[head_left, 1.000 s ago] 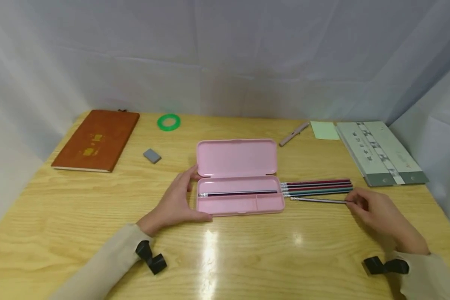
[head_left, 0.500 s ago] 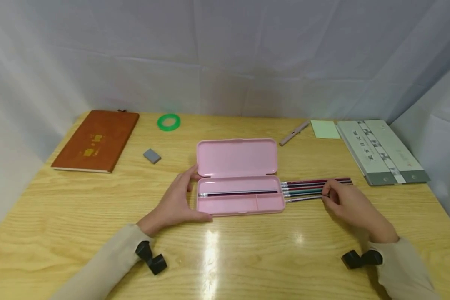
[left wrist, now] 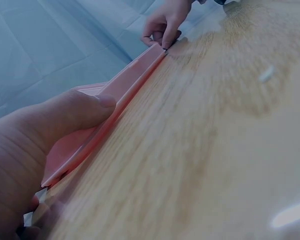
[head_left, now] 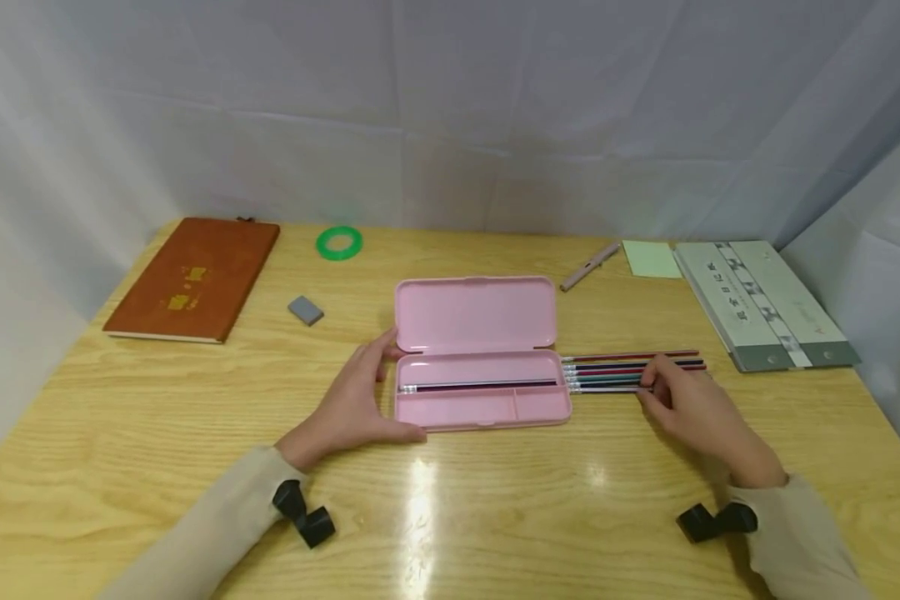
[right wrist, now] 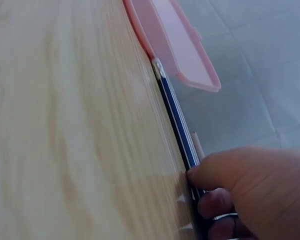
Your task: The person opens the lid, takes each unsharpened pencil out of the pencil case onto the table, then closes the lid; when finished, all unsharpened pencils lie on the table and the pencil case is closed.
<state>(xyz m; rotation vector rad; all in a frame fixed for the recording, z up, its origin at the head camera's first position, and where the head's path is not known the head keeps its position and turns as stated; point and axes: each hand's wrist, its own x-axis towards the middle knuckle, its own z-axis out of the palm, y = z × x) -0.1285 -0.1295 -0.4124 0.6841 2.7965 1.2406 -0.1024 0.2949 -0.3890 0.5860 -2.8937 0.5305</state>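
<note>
While the left hand (head_left: pixel 348 404) holds the open case (head_left: pixel 450 410) by its left end, thumb at the front edge and fingers round the back corner, the right hand (head_left: pixel 693 408) pinches the nearest pencil (right wrist: pixel 177 120) between thumb and fingertips. That pencil lies in a row of pencils (head_left: pixel 607 369) on the table (head_left: pixel 532 517), just beside the case's right end; the rearmost, red, sits slightly apart. Another pencil (head_left: pixel 487 386) lies in the case's long back compartment.
</note>
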